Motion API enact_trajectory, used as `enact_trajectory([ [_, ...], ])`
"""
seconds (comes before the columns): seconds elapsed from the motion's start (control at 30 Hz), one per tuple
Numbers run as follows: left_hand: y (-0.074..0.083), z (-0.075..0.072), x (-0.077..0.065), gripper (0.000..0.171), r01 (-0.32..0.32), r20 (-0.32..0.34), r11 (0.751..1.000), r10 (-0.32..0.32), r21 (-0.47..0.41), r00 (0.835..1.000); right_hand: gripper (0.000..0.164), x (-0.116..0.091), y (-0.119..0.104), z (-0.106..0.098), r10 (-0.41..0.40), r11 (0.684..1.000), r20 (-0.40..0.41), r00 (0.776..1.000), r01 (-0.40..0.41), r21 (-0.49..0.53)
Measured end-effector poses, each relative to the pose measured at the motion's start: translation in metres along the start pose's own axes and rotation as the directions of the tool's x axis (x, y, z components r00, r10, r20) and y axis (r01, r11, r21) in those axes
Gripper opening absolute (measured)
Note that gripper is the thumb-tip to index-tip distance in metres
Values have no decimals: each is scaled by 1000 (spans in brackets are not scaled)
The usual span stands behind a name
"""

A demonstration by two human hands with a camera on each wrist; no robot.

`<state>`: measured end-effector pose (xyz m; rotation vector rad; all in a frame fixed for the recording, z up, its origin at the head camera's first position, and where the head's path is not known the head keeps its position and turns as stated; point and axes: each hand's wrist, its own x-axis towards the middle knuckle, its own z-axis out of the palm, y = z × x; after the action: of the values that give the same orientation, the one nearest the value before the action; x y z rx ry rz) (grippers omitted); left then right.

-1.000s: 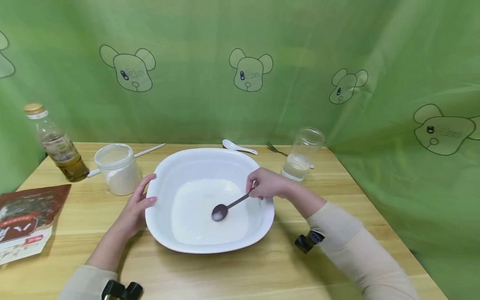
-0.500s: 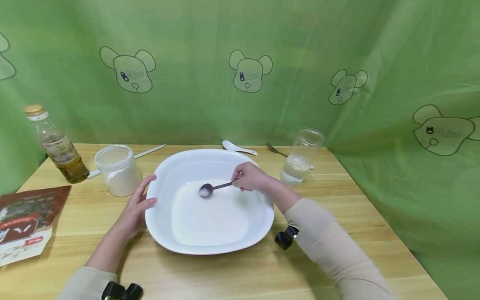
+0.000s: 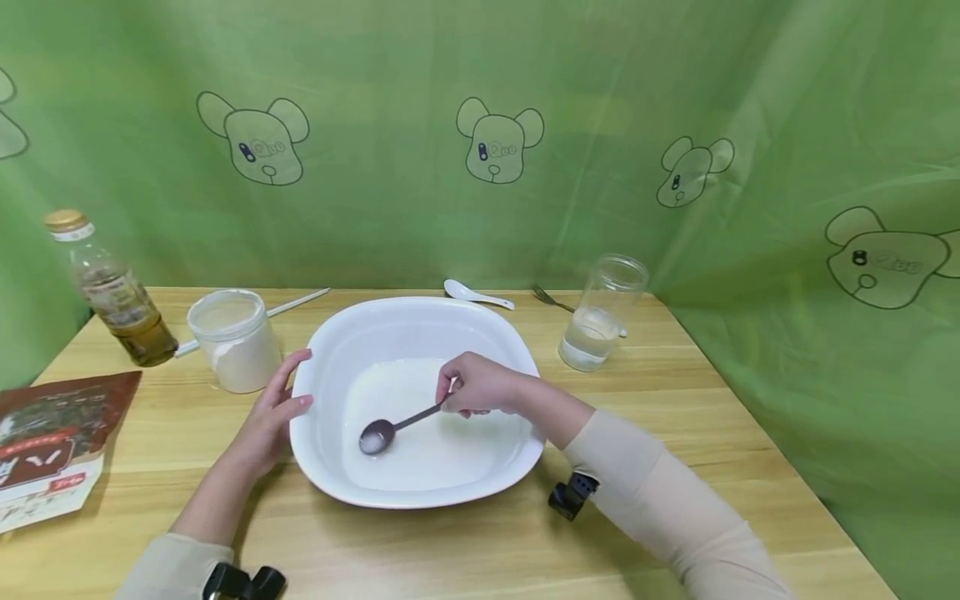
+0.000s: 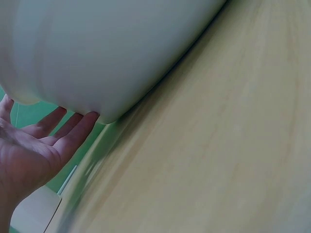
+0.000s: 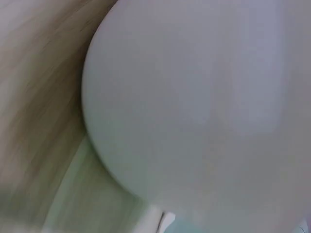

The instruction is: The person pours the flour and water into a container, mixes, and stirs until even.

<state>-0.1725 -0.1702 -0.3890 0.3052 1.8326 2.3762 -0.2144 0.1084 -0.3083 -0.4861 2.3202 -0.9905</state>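
My right hand [image 3: 483,385] pinches the handle of a dark brown spoon [image 3: 420,415] over a white basin [image 3: 348,321]. The spoon's bowl points left and down, with some whitish liquid in it, near the left part of the milky white liquid [image 3: 442,450] inside. At the basin's left side my left hand [image 3: 272,417] holds the rim, thumb and a finger hooked over the edge. In the left wrist view, more fingers of the left hand [image 4: 36,143] press against the outer wall. The right wrist view shows mostly the basin's outer side [image 5: 184,107]; the right hand is hidden there.
A jar of white powder [image 3: 238,342], a bottle of amber liquid [image 3: 120,296] and a red-brown packet [image 3: 63,442] are at left. A white stick [image 3: 300,301], a white spoon [image 3: 476,294] and a fork [image 3: 551,298] lie behind. A glass jar of clear liquid [image 3: 600,317] stands right.
My right hand has swept the spoon round inside the basin, first left and away from me, then left and toward me. The left hand has stayed at the rim.
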Motion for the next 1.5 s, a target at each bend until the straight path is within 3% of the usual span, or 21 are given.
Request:
enact_trajectory([
  [0.2,-1,0,1,52,4,-6,1000,-5,0,1000,8,-24,13,-24,5,995,-8,1000,-6,-101],
  [0.47,-1,0,1,52,-4,13,1000,4,-21,1000,8,-38,23,-52,-4,984,-174,985,-26,-174],
  [0.77,-2,-1,1,51,-4,16,999,5,-33,1000,5,-9,22,-39,31,999,-210,977,-39,-37],
  [1.0,-2,0,2,51,-1,16,999,1,-37,1000,4,-1,12,-20,26,997,-115,993,-18,73],
  [1.2,-2,1,2,51,-6,15,1000,7,-23,1000,4,-15,14,-23,18,999,-51,999,-20,-42],
  [1.5,0,0,1,51,6,4,1000,-6,-3,1000,8,-29,22,-47,12,985,-239,971,-53,-164],
])
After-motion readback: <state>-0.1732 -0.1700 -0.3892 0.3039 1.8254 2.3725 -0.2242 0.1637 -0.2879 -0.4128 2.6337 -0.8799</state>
